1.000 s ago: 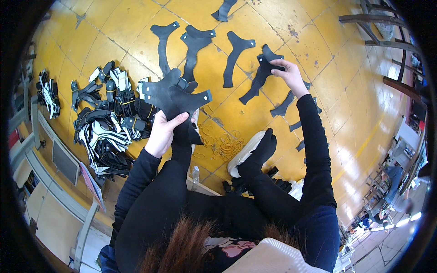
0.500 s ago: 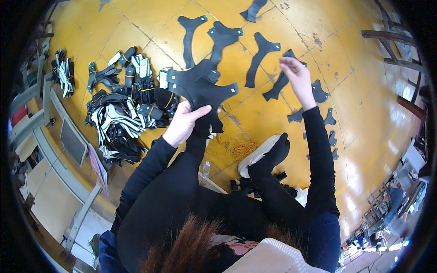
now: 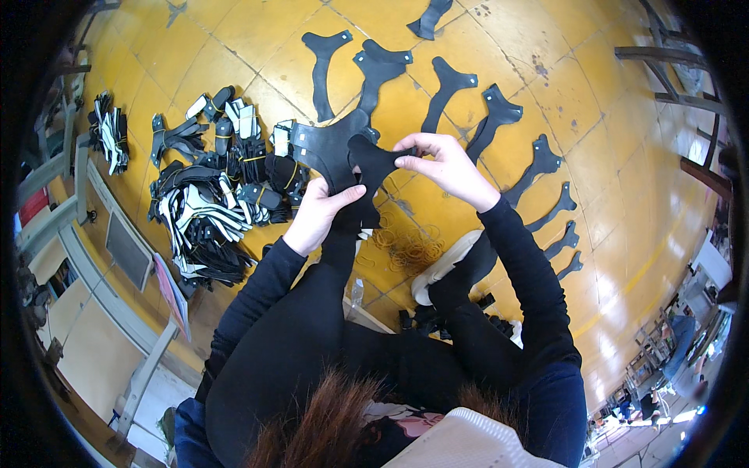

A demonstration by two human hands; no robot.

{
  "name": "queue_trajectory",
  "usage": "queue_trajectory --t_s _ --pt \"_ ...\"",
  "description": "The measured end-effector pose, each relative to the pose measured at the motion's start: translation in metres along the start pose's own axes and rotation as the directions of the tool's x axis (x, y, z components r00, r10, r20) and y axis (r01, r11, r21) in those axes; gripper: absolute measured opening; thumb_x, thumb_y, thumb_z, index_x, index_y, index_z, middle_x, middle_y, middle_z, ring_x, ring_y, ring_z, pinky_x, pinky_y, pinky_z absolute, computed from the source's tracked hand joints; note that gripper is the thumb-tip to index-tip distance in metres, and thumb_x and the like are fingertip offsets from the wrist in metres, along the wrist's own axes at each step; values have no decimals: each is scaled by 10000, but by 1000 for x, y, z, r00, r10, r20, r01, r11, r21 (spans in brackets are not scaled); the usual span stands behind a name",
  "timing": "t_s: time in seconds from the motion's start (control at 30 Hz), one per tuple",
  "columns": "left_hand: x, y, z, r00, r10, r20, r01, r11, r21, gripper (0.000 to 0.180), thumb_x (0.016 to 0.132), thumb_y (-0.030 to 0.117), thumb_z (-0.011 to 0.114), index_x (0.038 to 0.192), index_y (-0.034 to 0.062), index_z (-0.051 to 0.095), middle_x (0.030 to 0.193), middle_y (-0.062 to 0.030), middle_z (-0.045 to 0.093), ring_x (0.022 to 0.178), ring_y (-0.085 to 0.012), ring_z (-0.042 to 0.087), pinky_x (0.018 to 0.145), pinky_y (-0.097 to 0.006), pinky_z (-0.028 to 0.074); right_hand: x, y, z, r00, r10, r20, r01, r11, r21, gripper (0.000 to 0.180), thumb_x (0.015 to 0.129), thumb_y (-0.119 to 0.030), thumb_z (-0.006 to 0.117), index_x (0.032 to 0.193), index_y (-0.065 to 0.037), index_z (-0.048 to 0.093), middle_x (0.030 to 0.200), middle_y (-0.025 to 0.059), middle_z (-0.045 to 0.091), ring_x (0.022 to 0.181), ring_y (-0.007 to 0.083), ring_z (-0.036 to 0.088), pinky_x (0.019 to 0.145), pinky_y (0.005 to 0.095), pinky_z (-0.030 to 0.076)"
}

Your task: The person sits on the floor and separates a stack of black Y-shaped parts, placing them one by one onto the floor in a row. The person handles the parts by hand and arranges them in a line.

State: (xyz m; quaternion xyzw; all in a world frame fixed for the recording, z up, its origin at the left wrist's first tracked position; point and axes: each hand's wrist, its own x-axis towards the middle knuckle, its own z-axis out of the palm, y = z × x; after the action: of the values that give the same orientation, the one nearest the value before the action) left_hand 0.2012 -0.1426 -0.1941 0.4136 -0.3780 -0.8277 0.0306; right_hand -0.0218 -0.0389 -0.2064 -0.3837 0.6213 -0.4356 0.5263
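Black Y-shaped cut pieces with small white labels are held in front of me, over my left lower leg. My left hand is closed on their narrow stem, thumb on top. The uppermost Y-shaped piece has a matte dark face and is bent up from the others. Its right tip is pinched between the thumb and fingers of my right hand. How many pieces lie in the stack cannot be made out.
More Y-shaped pieces lie spread in an arc on the yellow floor. Bundles of black and white pieces tied with bands are heaped at left. Loose rubber bands lie near my shoe. A grey frame stands at left.
My right hand has come left from above the floor pieces and now pinches the top piece's right tip. That piece, flat before, is bent up. My left hand keeps its hold.
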Motion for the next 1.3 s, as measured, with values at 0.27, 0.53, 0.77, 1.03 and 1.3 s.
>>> queue_trajectory --t_s 0.27,0.53,0.77,1.03,1.3 --pt "0 5 2 999 34 -13 -33 998 46 296 837 -15 657 1125 50 630 1096 -4 642 1001 -102 585 895 -265 445 0 -2 -4 996 73 -49 -67 992 107 187 863 -114 646 1012 -1 646 818 -14 621 740 41 519 680 207 421" --pt "0 -2 -6 998 52 -35 -51 998 23 300 837 -10 661 1129 45 625 1107 -8 640 1013 -105 583 908 -267 441 4 4 4 997 37 -72 -28 992 120 202 856 -131 643 1011 -3 656 775 -10 617 698 48 512 638 219 421" --pt "0 7 1 989 132 -59 -126 987 99 279 846 -3 646 1121 39 623 1105 -9 632 1035 -108 569 909 -261 429 -1 6 7 992 85 -89 -70 985 157 194 866 -104 628 1031 -4 641 763 -10 607 696 50 521 630 224 425" --pt "-2 2 3 997 40 -68 -39 999 22 301 919 24 533 1219 7 512 1053 -127 663 839 -167 616 798 -290 486 -118 -27 -45 971 206 119 -187 970 -154 176 854 -92 626 1016 -27 649 860 98 688 791 174 652 725 308 500" --pt "5 0 29 988 146 -47 -142 987 73 444 920 38 533 1332 28 370 1227 -151 594 802 -138 564 753 -265 468 -216 -11 -38 912 71 -405 -242 888 -391 176 836 -77 593 1002 -25 625 963 163 654 923 341 622 805 389 498"
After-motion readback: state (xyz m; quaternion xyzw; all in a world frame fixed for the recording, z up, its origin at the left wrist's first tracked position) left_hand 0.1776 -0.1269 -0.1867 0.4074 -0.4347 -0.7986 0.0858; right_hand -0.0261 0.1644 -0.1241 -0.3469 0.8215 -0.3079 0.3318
